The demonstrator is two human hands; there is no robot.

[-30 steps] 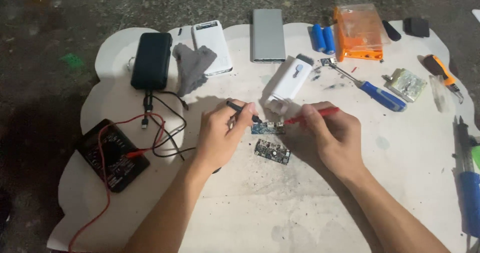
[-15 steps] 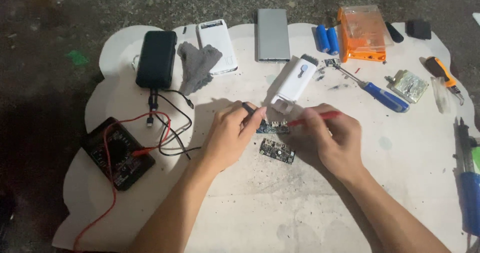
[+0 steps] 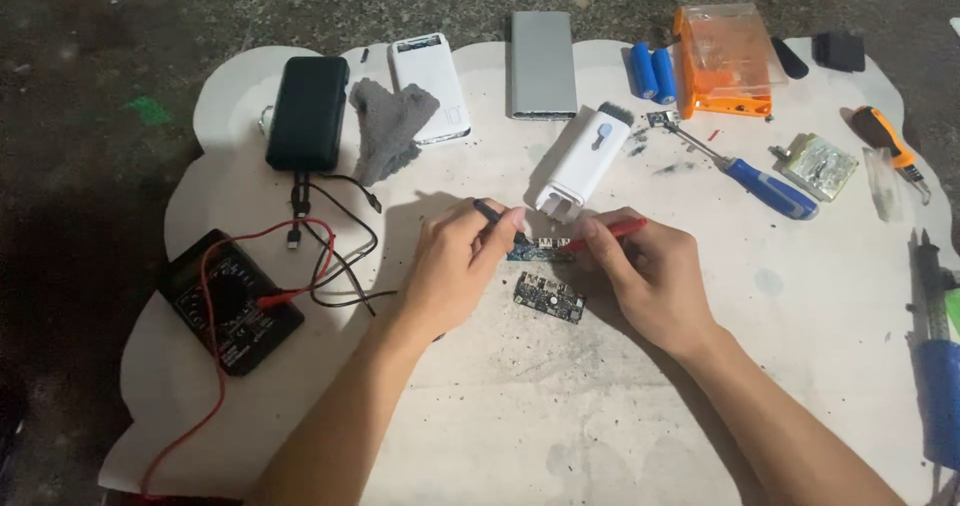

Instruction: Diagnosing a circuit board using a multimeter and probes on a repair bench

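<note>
My left hand (image 3: 455,271) pinches a black probe (image 3: 490,211), its tip down on a small blue circuit board (image 3: 537,253) at the middle of the white board (image 3: 600,406). My right hand (image 3: 648,276) grips a red probe (image 3: 610,233) whose tip meets the same blue board from the right. A second circuit board (image 3: 548,297) lies just in front, between my two hands. Red and black leads (image 3: 320,266) run left to a black multimeter (image 3: 232,301).
Black power bank (image 3: 308,113), grey cloth (image 3: 388,126), white power bank (image 3: 430,86) and silver power bank (image 3: 542,64) line the far edge. White cleaning tool (image 3: 583,162), blue cells (image 3: 652,70), orange box (image 3: 722,58), blue screwdriver (image 3: 760,184), soldering iron (image 3: 935,366) at right.
Both hands stay on the blue board with only slight shifts of the probe tips. The view has tilted a little.
</note>
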